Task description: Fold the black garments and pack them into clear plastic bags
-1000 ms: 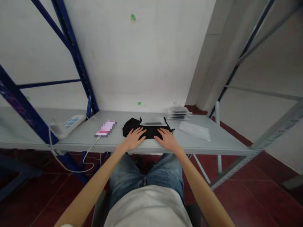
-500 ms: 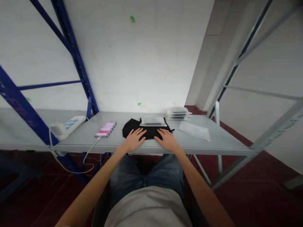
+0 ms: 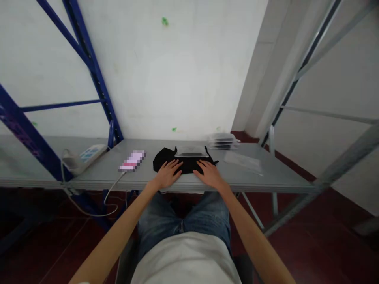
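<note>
A black cloth item [image 3: 188,165], whose exact kind I cannot make out, lies spread on the grey shelf top close to its front edge. My left hand [image 3: 168,174] rests flat on the left part of the cloth, fingers spread. On the right part lies my right hand [image 3: 209,173], also flat with fingers apart. Behind my fingertips a clear plastic packet [image 3: 191,151] with something dark in it sits on the cloth. Thin black straps stick out at the cloth's right side.
Several similar packets [image 3: 222,141] are stacked at the back right. A flat clear bag [image 3: 242,161] lies before them. To the left are a phone [image 3: 132,161] on a white cable and a white power strip [image 3: 90,155]. Blue posts [image 3: 96,75] and grey posts [image 3: 334,173] flank the shelf.
</note>
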### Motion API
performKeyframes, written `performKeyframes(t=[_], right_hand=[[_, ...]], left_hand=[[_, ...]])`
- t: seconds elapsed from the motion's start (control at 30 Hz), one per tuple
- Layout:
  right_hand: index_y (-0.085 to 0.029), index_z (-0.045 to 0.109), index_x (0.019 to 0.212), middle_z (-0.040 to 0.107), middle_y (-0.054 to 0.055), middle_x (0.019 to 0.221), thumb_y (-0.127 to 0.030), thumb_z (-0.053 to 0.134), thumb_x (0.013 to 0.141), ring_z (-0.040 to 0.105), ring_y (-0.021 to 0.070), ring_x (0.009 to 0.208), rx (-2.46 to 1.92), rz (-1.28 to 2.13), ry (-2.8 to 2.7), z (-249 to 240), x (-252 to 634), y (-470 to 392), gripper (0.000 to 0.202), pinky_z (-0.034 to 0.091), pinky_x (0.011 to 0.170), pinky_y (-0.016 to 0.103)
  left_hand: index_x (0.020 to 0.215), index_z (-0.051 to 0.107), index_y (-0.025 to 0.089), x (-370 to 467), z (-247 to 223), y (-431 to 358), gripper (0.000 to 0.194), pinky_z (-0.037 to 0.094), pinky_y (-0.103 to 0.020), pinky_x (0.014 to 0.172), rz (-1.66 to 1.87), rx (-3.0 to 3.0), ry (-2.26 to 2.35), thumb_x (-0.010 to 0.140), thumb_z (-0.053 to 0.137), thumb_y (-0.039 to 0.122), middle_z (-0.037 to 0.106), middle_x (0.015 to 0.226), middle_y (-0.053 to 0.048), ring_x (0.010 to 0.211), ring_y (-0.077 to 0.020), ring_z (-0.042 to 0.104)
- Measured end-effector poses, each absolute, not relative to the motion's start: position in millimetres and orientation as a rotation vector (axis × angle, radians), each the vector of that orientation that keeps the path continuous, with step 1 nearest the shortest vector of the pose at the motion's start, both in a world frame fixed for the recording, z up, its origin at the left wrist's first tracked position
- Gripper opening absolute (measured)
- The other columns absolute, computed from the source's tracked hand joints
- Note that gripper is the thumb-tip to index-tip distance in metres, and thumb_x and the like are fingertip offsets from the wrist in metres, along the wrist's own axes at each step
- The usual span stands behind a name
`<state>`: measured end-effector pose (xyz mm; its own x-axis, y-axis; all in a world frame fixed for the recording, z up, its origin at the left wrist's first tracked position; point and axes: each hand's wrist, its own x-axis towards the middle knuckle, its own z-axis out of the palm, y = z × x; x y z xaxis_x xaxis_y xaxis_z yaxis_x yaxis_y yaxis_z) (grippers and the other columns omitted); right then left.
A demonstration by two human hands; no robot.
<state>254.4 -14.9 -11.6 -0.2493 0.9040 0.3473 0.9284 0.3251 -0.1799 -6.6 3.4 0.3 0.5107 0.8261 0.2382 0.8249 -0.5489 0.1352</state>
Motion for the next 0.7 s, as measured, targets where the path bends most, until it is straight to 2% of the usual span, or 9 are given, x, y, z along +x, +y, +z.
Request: performKeyframes(t=[0.3,0.47,0.7], right_hand=[[-0.016,0.05,0.156,0.05,0.014,0.16,-0.057,0.044,0.106,0.044,0.0324,0.148,-1.64,-0.085,-2.204,-10.4,254.4,-15.6,0.065,0.036,0.121,0.048],[-0.017,0.05,0.156,0.05,0.014,0.16,-0.058,0.043,0.106,0.044,0.0324,0.148,-1.63,-0.081,-2.209,-11.3,255.1,-15.0,0.066,0.035,0.122,0.048],[-0.017,0.051,0.156,0.05,0.014,0.16,-0.059,0.042,0.106,0.045,0.0326,0.147,-1.624,-0.085,-2.204,-13.0,255.5,-13.6,0.066,0.036,0.121,0.048]], left_hand=[[0.16,0.041,0.028,-5.3,4.4,0.4,0.059,0.022,-0.053,0.13,0.428,2.72,1.491,0.107,0.031,0.051,0.038,0.169,-0.006,0.158,-0.0248,0.033],[0.16,0.042,0.032,-5.4,2.0,1.8,0.057,0.023,-0.053,0.13,0.453,2.726,1.495,0.107,0.032,0.052,0.04,0.168,-0.005,0.157,-0.0237,0.034],[0.16,0.042,0.028,-5.1,2.7,1.7,0.058,0.023,-0.053,0.13,0.427,2.735,1.495,0.107,0.033,0.05,0.039,0.168,-0.006,0.157,-0.0244,0.033]])
